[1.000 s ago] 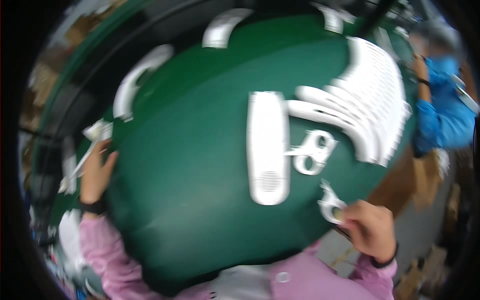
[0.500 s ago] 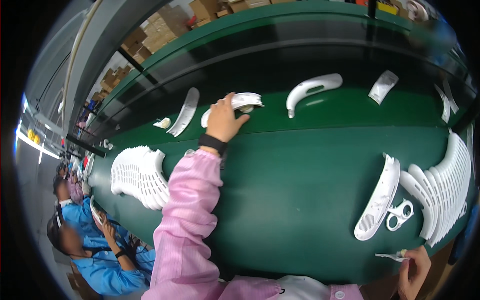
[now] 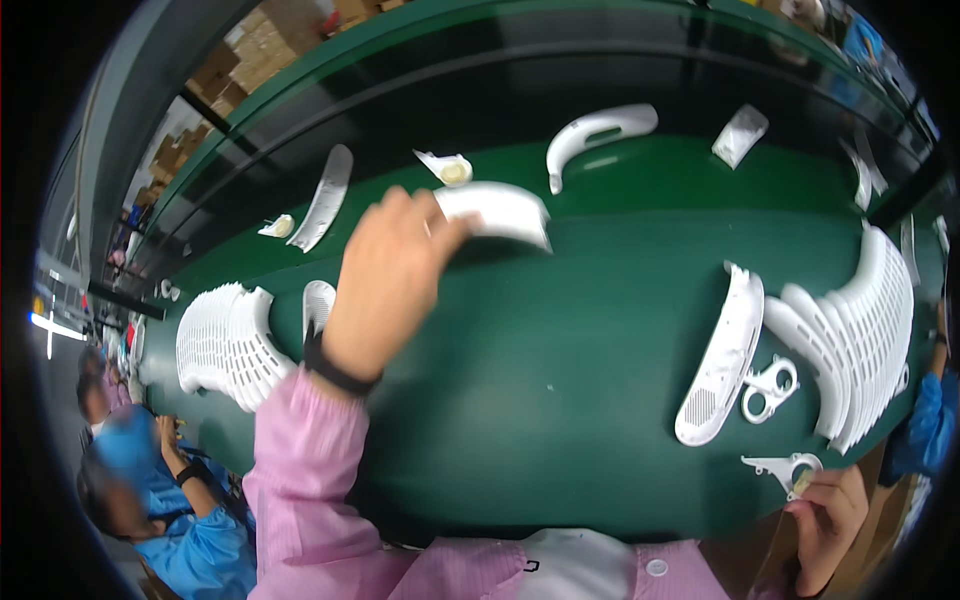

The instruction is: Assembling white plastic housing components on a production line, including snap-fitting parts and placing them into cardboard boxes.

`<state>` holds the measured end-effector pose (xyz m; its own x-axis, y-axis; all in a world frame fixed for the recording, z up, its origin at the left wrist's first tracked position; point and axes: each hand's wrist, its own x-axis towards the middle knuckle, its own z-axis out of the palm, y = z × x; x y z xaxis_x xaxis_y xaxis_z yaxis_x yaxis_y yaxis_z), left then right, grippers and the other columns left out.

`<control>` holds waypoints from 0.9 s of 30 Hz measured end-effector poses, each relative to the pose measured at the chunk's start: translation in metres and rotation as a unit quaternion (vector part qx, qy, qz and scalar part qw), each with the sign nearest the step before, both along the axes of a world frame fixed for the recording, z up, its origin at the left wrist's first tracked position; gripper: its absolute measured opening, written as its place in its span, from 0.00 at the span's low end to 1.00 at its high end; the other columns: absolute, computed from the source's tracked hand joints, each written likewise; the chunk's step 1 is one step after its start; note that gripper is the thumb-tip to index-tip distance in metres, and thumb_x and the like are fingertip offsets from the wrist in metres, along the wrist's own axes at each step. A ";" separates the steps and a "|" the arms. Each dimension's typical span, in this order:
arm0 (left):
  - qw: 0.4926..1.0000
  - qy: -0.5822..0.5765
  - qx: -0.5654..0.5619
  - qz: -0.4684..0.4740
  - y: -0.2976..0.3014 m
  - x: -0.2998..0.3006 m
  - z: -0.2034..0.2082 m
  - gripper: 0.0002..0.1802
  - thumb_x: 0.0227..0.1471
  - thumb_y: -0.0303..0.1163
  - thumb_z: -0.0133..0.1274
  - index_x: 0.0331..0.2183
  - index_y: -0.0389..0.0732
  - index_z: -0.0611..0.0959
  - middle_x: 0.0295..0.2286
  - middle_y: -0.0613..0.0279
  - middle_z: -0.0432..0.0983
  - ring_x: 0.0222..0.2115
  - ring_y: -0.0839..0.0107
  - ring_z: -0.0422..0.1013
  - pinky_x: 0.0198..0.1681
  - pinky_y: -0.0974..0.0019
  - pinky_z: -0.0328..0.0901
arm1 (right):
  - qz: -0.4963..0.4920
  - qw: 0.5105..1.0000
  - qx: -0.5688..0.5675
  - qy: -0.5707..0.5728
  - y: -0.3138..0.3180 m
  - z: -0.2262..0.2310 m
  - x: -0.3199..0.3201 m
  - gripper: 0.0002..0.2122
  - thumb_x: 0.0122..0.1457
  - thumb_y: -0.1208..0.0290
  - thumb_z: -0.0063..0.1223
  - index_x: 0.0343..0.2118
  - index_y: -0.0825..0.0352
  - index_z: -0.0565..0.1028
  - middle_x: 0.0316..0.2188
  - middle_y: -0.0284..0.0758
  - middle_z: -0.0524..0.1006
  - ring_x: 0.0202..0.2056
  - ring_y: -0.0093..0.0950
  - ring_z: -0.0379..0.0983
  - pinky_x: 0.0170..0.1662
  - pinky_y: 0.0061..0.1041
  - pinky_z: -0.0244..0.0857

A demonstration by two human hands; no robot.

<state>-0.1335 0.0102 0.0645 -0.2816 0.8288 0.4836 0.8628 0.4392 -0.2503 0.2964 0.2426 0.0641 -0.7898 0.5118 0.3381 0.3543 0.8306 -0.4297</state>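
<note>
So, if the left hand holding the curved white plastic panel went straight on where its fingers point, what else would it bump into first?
Probably the small white plastic piece with the round cream disc, just beyond the left hand; depth is unclear, so it might pass above.

Desk [image 3: 540,450], green. Dark posts [image 3: 905,192], set along far side. Cardboard boxes [image 3: 262,55], stacked beyond. Light strip [image 3: 68,330], white, seen lit, far left.

no readable text or number
at eleven o'clock, brown cartons [image 3: 265,45] look too small for reading; at six o'clock, the dark mark [image 3: 531,566] on the white cloth [image 3: 585,560] is unclear.
</note>
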 end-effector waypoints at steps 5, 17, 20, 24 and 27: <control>0.937 -0.148 -0.151 -0.279 -0.040 0.082 -0.003 0.12 0.45 0.29 0.56 0.36 0.45 0.83 0.39 0.66 0.76 0.36 0.72 0.72 0.37 0.70 0.66 | 0.108 0.994 -0.029 -0.005 -0.016 0.022 -0.055 0.15 0.35 0.63 0.73 0.28 0.60 0.83 0.30 0.32 0.77 0.29 0.31 0.76 0.29 0.27 0.68; 0.888 -0.433 -0.144 -0.048 -0.031 0.161 -0.019 0.53 0.39 0.39 0.69 0.61 0.27 0.61 0.51 0.39 0.68 0.49 0.49 0.70 0.51 0.54 0.67 | 0.273 0.960 0.053 0.010 -0.042 -0.002 -0.117 0.07 0.44 0.72 0.65 0.28 0.60 0.81 0.33 0.26 0.77 0.34 0.25 0.78 0.28 0.21 0.73; 0.879 -0.439 -0.175 -0.064 -0.038 0.147 -0.023 0.47 0.39 0.27 0.63 0.61 0.28 0.62 0.48 0.44 0.70 0.44 0.51 0.71 0.47 0.54 0.67 | 0.255 0.965 0.056 0.016 -0.050 -0.004 -0.120 0.08 0.43 0.72 0.64 0.30 0.59 0.83 0.34 0.25 0.78 0.37 0.27 0.77 0.29 0.24 0.73; 0.874 -0.416 -0.228 -0.104 -0.053 0.124 -0.024 0.45 0.35 0.17 0.55 0.60 0.32 0.65 0.44 0.51 0.72 0.40 0.53 0.70 0.44 0.55 0.66 | 0.230 0.972 0.047 -0.004 -0.067 -0.017 -0.120 0.08 0.43 0.73 0.63 0.30 0.60 0.82 0.35 0.25 0.78 0.42 0.28 0.77 0.33 0.25 0.69; 0.877 -0.432 -0.184 -0.103 -0.051 0.129 -0.033 0.44 0.39 0.29 0.62 0.60 0.36 0.68 0.41 0.53 0.72 0.38 0.55 0.70 0.42 0.57 0.65 | 0.187 0.982 -0.035 0.017 -0.088 -0.029 -0.122 0.07 0.43 0.75 0.63 0.28 0.64 0.81 0.33 0.29 0.79 0.41 0.27 0.78 0.34 0.24 0.70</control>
<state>-0.0041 -0.0407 0.0314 -0.2375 0.9601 -0.1478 0.8520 0.2790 0.4430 0.1743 0.1549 0.0356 -0.9161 0.2104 0.3414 0.0143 0.8678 -0.4967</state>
